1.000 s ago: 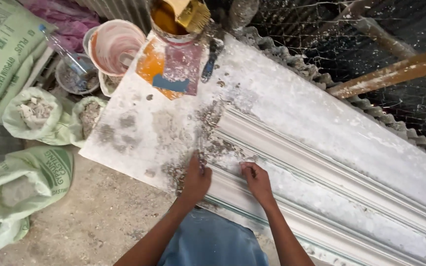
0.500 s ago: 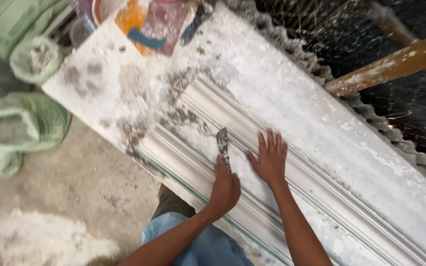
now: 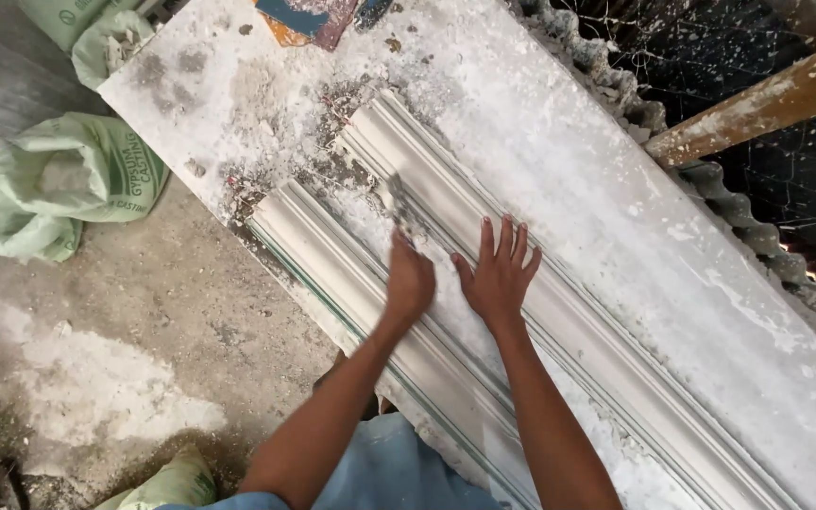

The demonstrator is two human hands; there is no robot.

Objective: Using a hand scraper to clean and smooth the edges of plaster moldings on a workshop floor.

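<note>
left hand [image 3: 410, 281] closed around a scraper [image 3: 399, 206], blade toward 12 o'clock on white plaster moulding [image 3: 559, 312]; right hand [image 3: 498, 276] flat, open. crusted residue remains ahead.

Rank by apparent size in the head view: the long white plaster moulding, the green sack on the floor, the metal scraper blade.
1. Long white plaster moulding
2. Green sack
3. Metal scraper blade, motion-blurred, held in the left hand

I note pale green sacks [image 3: 59, 184] slumped on the dusty concrete floor [image 3: 144, 321], a brown wooden beam [image 3: 757, 104] over wire mesh [image 3: 710, 47], corrugated sheet edge [image 3: 748, 217].
</note>
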